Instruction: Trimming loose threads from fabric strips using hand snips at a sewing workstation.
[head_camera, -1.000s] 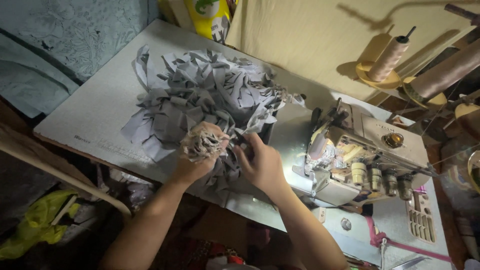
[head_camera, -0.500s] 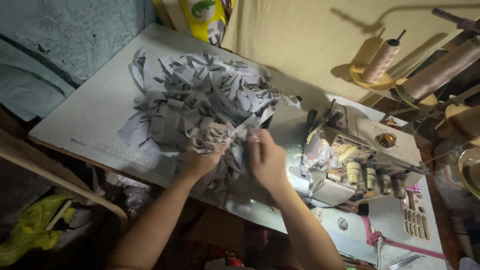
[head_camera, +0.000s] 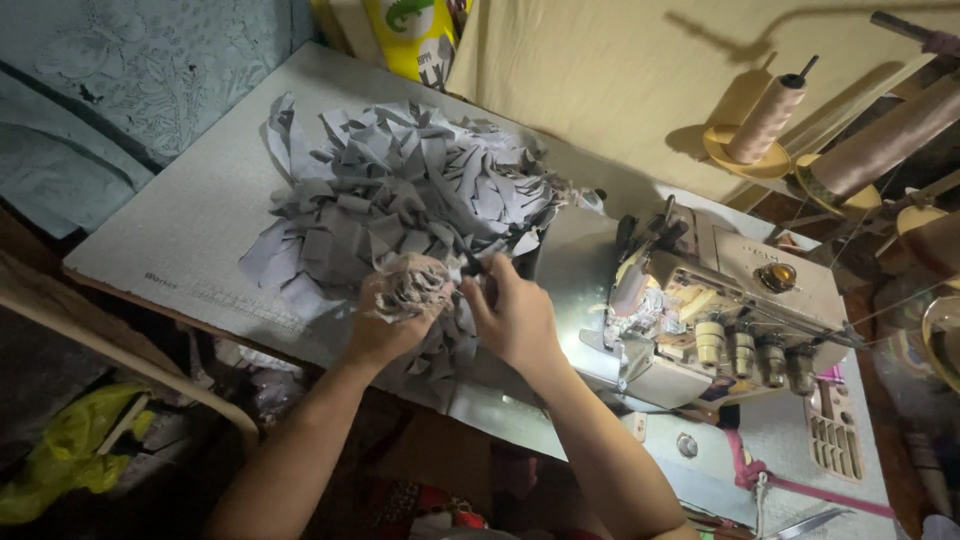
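Note:
A big heap of grey fabric strips lies on the pale sewing table. My left hand grips a bunched wad of grey strips at the heap's near edge. My right hand is closed right beside it, fingers pinching a dark small tool or strip end against the wad; what exactly it pinches I cannot make out. Both forearms reach in from the bottom of the view.
A beige overlock sewing machine stands right of my hands. Two thread cones sit on stands at the back right. A yellow package leans at the table's far edge. A yellow bag lies on the floor at left.
My left hand lifted the wad of strips up again after lowering it into the heap. My right hand stayed close against it.

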